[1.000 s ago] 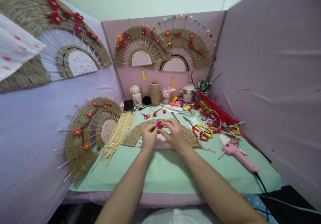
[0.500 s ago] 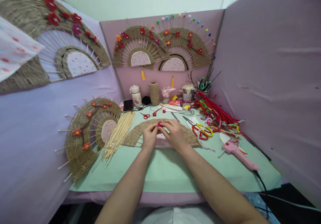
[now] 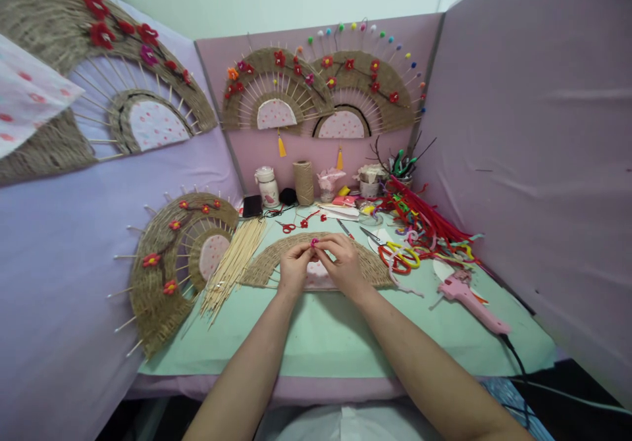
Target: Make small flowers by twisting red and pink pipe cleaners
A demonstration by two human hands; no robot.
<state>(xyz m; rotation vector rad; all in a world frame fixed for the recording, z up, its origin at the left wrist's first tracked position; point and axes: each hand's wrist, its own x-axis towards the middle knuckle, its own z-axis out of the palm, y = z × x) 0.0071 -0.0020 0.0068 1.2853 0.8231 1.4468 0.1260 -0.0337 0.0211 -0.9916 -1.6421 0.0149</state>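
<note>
Both hands meet over the middle of the table (image 3: 320,342), their fingertips pinched on a small magenta pipe-cleaner piece (image 3: 314,242). The left hand (image 3: 295,268) grasps it from 9 o'clock with thumb and forefinger closed. The right hand (image 3: 344,264) grasps it from 3 o'clock in the same way, its other fingers curled. The fingers hide most of the piece, and only a bit shows at 12 o'clock above the fingertips. It sits over a woven jute fan (image 3: 264,264) that lies flat on the table under both hands, its arch running from 9 to 3 o'clock. Whether the piece touches the fan cannot be told.

At 9 o'clock of the left hand, just beside the fan's end, lies a bundle of bamboo skewers (image 3: 232,263). Beyond it a finished jute fan (image 3: 162,276) with red flowers leans against the lilac wall. At 3 o'clock of the right hand lie scissors (image 3: 397,253) with yellow and red handles, and at 4 o'clock a pink glue gun (image 3: 467,298). A heap of pipe cleaners (image 3: 427,225), mostly red, spreads at 2 o'clock. At 12 o'clock, at the back of the table, a spool of twine (image 3: 304,183) stands upright.
</note>
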